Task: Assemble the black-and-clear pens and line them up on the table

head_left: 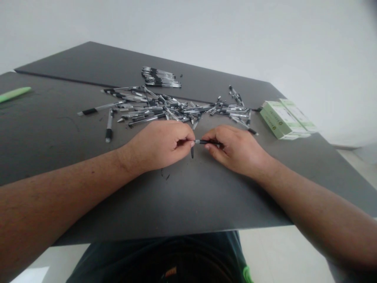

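Between my two hands lies a slim pen [201, 142] with a dark body, held level above the near part of the table. My left hand [165, 143] pinches its left end between thumb and forefinger. My right hand [235, 147] grips the right end, with the fingers curled round it. A small black piece [192, 152] like a pen cap points downward just by my left thumb; whether it is held or lies on the table I cannot tell. Just beyond my hands spreads a loose heap of clear pens with black grips [153, 106].
A neat row of pens [161, 77] lies behind the heap. Green and white boxes [284, 120] stand at the right. One pen [109, 125] lies apart at the left, and a green object [14, 94] is at the far left of the grey table [176, 204].
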### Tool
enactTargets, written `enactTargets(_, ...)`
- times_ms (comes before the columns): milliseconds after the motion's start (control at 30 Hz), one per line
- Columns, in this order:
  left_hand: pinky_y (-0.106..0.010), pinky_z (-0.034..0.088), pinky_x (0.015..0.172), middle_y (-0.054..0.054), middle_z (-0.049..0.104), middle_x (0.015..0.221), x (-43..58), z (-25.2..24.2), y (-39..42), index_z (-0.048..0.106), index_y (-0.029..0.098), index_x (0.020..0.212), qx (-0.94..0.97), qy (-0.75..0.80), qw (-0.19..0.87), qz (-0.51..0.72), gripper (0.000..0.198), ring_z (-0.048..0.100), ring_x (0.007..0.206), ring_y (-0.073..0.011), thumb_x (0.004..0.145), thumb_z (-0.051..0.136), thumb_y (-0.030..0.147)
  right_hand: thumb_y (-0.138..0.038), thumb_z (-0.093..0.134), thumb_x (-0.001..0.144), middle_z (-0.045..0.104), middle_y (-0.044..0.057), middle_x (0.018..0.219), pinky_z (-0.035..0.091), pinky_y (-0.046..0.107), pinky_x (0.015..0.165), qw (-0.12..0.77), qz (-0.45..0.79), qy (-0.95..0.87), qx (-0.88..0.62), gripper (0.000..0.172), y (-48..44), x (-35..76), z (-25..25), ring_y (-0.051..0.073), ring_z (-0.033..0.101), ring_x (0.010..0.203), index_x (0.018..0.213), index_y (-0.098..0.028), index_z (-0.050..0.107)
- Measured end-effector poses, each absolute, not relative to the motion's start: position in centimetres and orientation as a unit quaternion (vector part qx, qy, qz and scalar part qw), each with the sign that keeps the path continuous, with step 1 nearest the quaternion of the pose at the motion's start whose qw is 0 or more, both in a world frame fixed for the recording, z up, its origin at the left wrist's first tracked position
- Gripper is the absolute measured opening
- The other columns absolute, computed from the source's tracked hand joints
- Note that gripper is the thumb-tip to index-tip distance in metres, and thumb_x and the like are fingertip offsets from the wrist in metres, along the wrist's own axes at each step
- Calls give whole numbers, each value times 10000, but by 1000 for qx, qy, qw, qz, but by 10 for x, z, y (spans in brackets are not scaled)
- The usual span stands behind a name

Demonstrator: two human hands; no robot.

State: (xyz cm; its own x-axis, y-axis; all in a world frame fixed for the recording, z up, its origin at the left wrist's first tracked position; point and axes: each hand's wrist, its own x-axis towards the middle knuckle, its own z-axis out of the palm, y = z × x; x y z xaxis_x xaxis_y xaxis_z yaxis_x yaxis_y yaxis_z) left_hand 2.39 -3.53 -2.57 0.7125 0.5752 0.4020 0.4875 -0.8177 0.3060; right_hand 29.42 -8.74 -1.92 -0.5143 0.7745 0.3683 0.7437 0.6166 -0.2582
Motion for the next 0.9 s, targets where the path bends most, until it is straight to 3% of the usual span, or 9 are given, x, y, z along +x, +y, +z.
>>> enactTargets(433,-355,544,849,-24,847,922,24,-25,-35,806,270,997,920,291,100,244,214,792,908,-236,1022,603,333,-236,692,1031,836,57,1018,586,385,842,229,70,-871,-429,141,-86,294,-20,254,748,879,1140,-265,776)
enactTargets(700,-335,561,872,-33,881,1008,18,-23,-31,852,259,1135,913,317,127,222,316,819,946,-231,998,589,367,-248,693,1019,841,53,1002,574,375,817,237,58,-863,-442,140,-84,302,-16,253,756,872,1124,-252,785)
enactTargets(900,-343,575,918,-38,897,1049,14,-21,-28,864,263,1133,899,353,121,229,334,826,973,-241,992,584,378,-302,702,1033,828,62,990,559,397,782,284,40,-817,-501,133,-68,334,-14,276,754,851,1147,-250,747)
